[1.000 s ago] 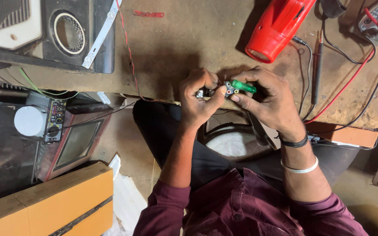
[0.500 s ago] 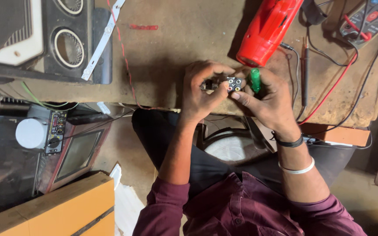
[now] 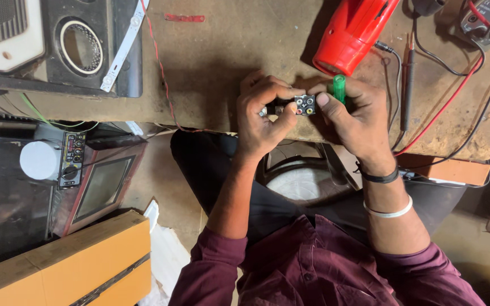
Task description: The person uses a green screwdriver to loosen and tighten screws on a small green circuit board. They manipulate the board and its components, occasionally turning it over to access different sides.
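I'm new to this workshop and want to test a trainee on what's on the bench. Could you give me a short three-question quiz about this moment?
1. True or false: both hands hold the small black connector block with coloured round sockets.
2. Which thing lies on the worn brown workbench just beyond the right hand? A) red plastic hot-air blower B) blue kettle C) white plate
3. What short green thing sticks up from the right hand's grip?

Key
1. True: it is pinched between the fingers of both.
2. A.
3. A green plastic tool handle; its tip is hidden.
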